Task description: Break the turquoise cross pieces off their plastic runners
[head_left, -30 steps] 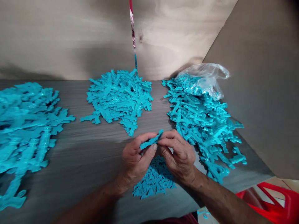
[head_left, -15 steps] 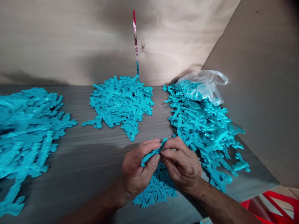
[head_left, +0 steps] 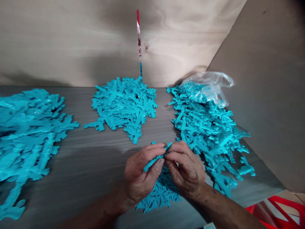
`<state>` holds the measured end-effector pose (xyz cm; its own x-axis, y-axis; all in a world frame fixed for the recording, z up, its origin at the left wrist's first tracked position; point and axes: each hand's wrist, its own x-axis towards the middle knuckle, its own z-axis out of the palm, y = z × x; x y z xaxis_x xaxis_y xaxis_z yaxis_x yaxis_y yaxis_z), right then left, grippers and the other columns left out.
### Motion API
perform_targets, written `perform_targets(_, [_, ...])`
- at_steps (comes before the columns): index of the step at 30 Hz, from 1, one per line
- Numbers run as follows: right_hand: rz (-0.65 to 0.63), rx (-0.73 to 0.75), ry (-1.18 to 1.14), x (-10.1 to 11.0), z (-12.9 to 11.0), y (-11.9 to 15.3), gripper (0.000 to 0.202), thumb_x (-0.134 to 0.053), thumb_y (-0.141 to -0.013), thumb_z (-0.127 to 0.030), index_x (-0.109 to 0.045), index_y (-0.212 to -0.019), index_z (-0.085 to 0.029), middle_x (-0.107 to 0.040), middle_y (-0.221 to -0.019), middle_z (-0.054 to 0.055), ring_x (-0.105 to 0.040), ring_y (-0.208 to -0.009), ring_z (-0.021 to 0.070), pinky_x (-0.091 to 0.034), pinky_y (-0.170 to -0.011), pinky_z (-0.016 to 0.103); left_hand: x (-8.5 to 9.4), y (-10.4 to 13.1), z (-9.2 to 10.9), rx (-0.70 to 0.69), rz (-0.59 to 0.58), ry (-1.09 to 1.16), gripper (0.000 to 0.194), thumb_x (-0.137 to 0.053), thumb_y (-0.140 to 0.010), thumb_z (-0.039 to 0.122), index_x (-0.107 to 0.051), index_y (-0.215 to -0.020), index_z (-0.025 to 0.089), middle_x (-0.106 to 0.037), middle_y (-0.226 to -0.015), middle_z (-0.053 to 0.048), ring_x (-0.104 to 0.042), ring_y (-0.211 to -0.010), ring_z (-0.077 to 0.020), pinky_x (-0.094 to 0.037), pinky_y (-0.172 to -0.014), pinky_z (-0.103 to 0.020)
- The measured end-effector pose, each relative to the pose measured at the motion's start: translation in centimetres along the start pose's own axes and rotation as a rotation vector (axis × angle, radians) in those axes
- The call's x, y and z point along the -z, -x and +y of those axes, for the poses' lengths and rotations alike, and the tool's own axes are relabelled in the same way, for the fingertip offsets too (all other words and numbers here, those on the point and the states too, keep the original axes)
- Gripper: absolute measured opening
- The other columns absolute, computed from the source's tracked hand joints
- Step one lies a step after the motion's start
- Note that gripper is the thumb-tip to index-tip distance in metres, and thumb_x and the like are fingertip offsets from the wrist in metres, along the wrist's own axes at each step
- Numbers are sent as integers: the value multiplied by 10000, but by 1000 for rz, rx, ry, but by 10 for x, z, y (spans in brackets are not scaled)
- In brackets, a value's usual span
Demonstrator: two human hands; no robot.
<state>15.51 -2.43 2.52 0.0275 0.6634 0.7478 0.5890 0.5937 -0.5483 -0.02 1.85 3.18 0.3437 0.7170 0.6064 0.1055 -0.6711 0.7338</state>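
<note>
A small turquoise piece [head_left: 152, 163] is pinched between both hands at the lower middle. My left hand [head_left: 144, 173] has its fingers and thumb closed round the piece's lower left part. My right hand [head_left: 186, 168] grips its upper right end with closed fingertips, which hide part of it. Beneath the hands lies a heap of small turquoise scraps [head_left: 158, 195]. Beyond them is a pile of flat turquoise pieces [head_left: 124, 103].
Larger turquoise piles lie at the left [head_left: 30, 127] and right [head_left: 207, 127], with a clear plastic bag [head_left: 212, 86] on the right one. A thin red-and-blue strip [head_left: 139, 38] stands by the wooden back wall [head_left: 71, 38]. A red frame [head_left: 286, 205] shows at lower right.
The hands have barely moved. The piece is tilted slightly differently between the fingers, and a small turquoise scrap behind the left fingers shows more clearly.
</note>
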Motion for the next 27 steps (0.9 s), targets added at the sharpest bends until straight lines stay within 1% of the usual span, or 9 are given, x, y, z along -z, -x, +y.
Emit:
perform_targets(3, [18,-12,14,0,1,0,248,-645,-825,-21,-616,-987,-207,-637,-859,42,-599,-791,171,-517,-731,325,0,-2,0,-31,21,-25,352,-674,-798,45,-674,-1088,244,-765,-1069,-39,-727,-965,-172,-561,-910,-268])
perform_targets(6, [22,-36,9,-1,1,0,212,-654,-824,-35,-624,-952,-201,-633,-846,38,-604,-776,162,-511,-698,296,-1,-3,-1,-38,29,-32,336,-667,-798,32,-675,-1076,222,-767,-1049,-39,-725,-957,-149,-551,-914,-235])
perform_targets(14, [69,-106,-2,-6,1,0,159,-670,-812,-57,-625,-859,-203,-621,-744,7,-596,-688,144,-471,-613,264,-3,2,-3,74,23,-94,252,-656,-825,72,-686,-1020,229,-781,-1001,4,-730,-911,-115,-543,-887,-191])
perform_targets(16, [80,-107,-3,-7,2,-1,167,-672,-804,-52,-615,-839,-205,-615,-706,-5,-583,-658,140,-458,-595,263,-4,1,-2,140,29,-82,229,-653,-827,85,-696,-999,230,-786,-973,13,-734,-880,-114,-551,-846,-184])
perform_targets(18, [82,-101,-10,-7,2,-3,170,-666,-804,-51,-605,-829,-207,-611,-672,-12,-569,-634,139,-445,-581,264,-4,1,-2,240,36,-34,210,-653,-825,99,-704,-980,232,-788,-935,21,-736,-829,-114,-562,-775,-177])
perform_targets(21, [58,-101,8,-6,1,-5,149,-646,-818,-64,-601,-809,-206,-599,-644,-13,-548,-607,138,-425,-566,267,-6,1,-3,378,44,60,174,-659,-812,125,-712,-937,234,-777,-853,31,-716,-717,-104,-553,-660,-163])
perform_targets(23, [40,-100,34,-6,1,-6,140,-634,-823,-70,-601,-793,-202,-578,-623,-16,-529,-589,134,-405,-554,266,-6,0,-4,454,51,121,155,-663,-802,135,-708,-917,229,-767,-830,35,-699,-678,-96,-542,-621,-155])
perform_targets(25, [31,-106,45,-7,1,-6,142,-624,-821,-67,-596,-777,-199,-554,-604,-21,-505,-571,127,-387,-546,263,-8,-2,-5,535,60,188,176,-665,-794,147,-689,-951,223,-759,-809,40,-686,-635,-89,-534,-580,-149])
perform_targets(27, [27,-137,40,-7,2,-6,148,-618,-818,-64,-589,-759,-196,-542,-603,-23,-486,-562,119,-382,-548,260,-10,-4,-5,605,64,262,250,-670,-788,165,-655,-1033,215,-755,-783,41,-677,-600,-89,-522,-534,-145])
